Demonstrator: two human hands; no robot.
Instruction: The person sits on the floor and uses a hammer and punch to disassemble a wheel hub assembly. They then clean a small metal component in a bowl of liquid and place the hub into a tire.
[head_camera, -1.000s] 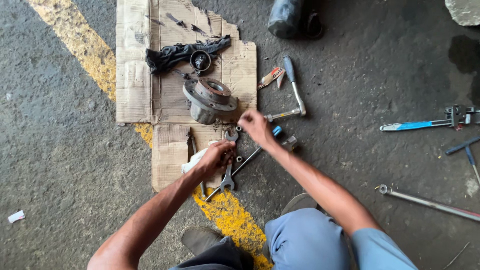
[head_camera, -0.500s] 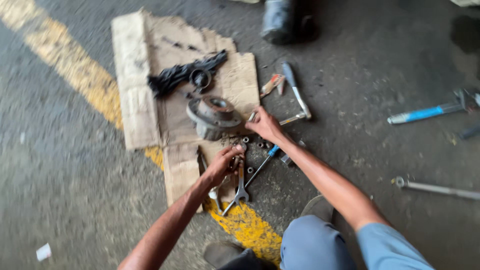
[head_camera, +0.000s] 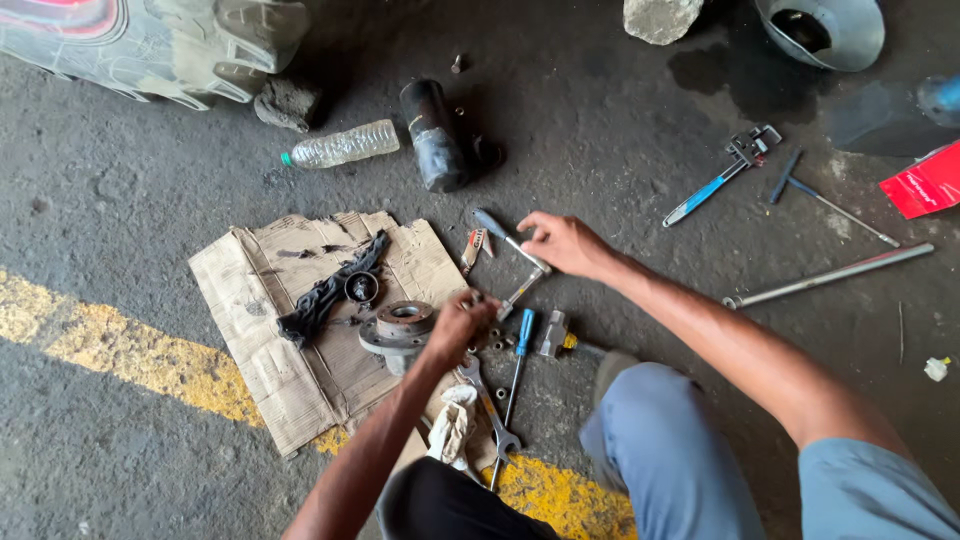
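Your left hand (head_camera: 458, 322) rests fingers curled beside the wheel hub (head_camera: 397, 330) on the cardboard (head_camera: 270, 330), above small nuts (head_camera: 494, 338); whether it pinches one, you cannot tell. Your right hand (head_camera: 562, 243), at one o'clock from it, closes its fingers on the ratchet wrench (head_camera: 513, 245). A blue-handled screwdriver (head_camera: 518, 362) lies at five o'clock of the left hand.

Right hand (head_camera: 562, 243) on ratchet wrench (head_camera: 510, 243); left hand (head_camera: 460, 322) beside wheel hub (head_camera: 397, 330).
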